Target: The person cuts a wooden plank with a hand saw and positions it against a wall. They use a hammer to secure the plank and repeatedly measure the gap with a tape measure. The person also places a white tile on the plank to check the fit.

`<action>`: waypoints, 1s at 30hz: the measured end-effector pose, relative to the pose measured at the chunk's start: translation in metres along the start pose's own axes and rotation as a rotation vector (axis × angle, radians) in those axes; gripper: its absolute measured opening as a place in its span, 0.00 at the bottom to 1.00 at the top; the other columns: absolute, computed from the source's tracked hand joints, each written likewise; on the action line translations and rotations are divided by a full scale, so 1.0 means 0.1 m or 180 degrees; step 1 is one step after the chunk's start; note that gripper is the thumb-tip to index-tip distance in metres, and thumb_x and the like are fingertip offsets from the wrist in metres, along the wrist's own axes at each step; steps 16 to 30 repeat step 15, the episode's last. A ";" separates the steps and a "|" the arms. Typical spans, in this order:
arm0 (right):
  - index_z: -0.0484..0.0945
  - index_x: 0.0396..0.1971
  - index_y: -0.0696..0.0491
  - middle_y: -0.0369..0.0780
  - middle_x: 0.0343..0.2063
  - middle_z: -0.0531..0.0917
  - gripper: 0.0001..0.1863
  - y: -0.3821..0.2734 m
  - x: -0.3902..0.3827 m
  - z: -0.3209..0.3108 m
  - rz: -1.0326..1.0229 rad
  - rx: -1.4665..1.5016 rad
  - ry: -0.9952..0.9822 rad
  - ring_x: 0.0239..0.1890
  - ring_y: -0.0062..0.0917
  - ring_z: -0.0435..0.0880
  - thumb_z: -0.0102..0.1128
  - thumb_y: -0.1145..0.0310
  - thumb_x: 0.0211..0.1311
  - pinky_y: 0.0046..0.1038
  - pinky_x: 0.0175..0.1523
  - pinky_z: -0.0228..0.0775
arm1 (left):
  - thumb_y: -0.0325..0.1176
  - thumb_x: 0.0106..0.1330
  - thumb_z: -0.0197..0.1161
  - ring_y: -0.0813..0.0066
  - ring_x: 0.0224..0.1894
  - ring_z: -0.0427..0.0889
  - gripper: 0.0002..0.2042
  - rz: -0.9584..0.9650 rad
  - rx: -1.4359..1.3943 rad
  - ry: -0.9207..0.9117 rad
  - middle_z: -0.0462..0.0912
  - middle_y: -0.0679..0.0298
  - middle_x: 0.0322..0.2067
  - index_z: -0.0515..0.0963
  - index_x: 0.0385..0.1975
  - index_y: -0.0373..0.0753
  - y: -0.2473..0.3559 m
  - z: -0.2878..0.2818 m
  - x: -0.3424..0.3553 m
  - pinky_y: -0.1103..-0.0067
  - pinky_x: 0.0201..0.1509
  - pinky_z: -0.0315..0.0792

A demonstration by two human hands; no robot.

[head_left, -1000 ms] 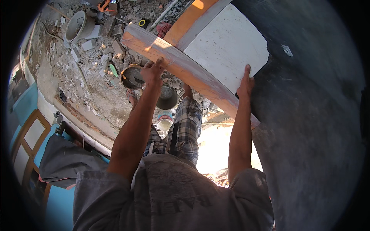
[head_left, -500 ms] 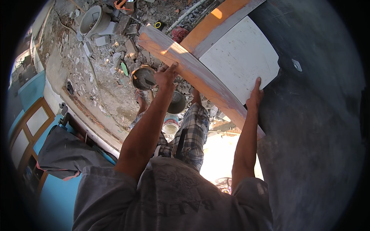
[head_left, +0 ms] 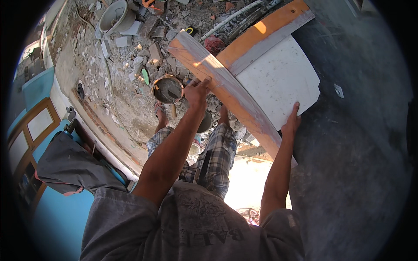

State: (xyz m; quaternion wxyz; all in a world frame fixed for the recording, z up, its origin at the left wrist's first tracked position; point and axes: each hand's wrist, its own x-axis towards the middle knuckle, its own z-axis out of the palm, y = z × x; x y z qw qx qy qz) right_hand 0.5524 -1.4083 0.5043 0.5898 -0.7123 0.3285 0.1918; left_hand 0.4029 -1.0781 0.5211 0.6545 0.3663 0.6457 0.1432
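Near the middle, my left hand [head_left: 197, 92] is closed on the lower edge of a long wooden board [head_left: 244, 108], its side orange and its face smeared grey. A second orange and grey board [head_left: 265, 32] meets it and runs toward the upper right. Tucked into the corner between them lies a flat white panel [head_left: 278, 76] with small specks. My right hand [head_left: 291, 124] grips the panel's lower edge beside the long board, one finger stretched along its face; the other fingers are partly hidden. Below my left hand is a round bucket of grey mortar [head_left: 168, 89] with a trowel in it.
A dark grey smooth wall [head_left: 348, 143] fills the right side. Rubble and broken bricks [head_left: 156, 53] cover the ground, with a pale bucket [head_left: 116, 18], a white pipe [head_left: 233, 19] and a green object [head_left: 145, 76]. A dark cloth [head_left: 78, 163] hangs over things at left.
The whole view has shifted slightly, with the ground items now further right. Both hands keep their hold on the boards and panel, which appear a little lower and further right.
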 end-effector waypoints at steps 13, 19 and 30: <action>0.72 0.61 0.66 0.48 0.56 0.81 0.43 -0.06 -0.04 -0.07 0.0094 0.0152 0.0270 0.53 0.33 0.83 0.68 0.39 0.65 0.35 0.56 0.79 | 0.26 0.63 0.74 0.69 0.39 0.89 0.12 -0.0016 0.0131 0.0019 0.88 0.58 0.39 0.83 0.43 0.28 -0.02 0.01 0.02 0.76 0.44 0.87; 0.71 0.62 0.66 0.49 0.56 0.81 0.45 -0.07 -0.09 -0.07 -0.0056 0.0202 0.0142 0.53 0.33 0.83 0.68 0.39 0.64 0.36 0.55 0.80 | 0.25 0.60 0.76 0.70 0.36 0.89 0.15 0.0000 -0.0017 0.0029 0.88 0.55 0.38 0.81 0.44 0.26 -0.05 0.00 0.05 0.77 0.38 0.87; 0.71 0.62 0.66 0.49 0.56 0.81 0.45 -0.07 -0.09 -0.07 -0.0056 0.0202 0.0142 0.53 0.33 0.83 0.68 0.39 0.64 0.36 0.55 0.80 | 0.25 0.60 0.76 0.70 0.36 0.89 0.15 0.0000 -0.0017 0.0029 0.88 0.55 0.38 0.81 0.44 0.26 -0.05 0.00 0.05 0.77 0.38 0.87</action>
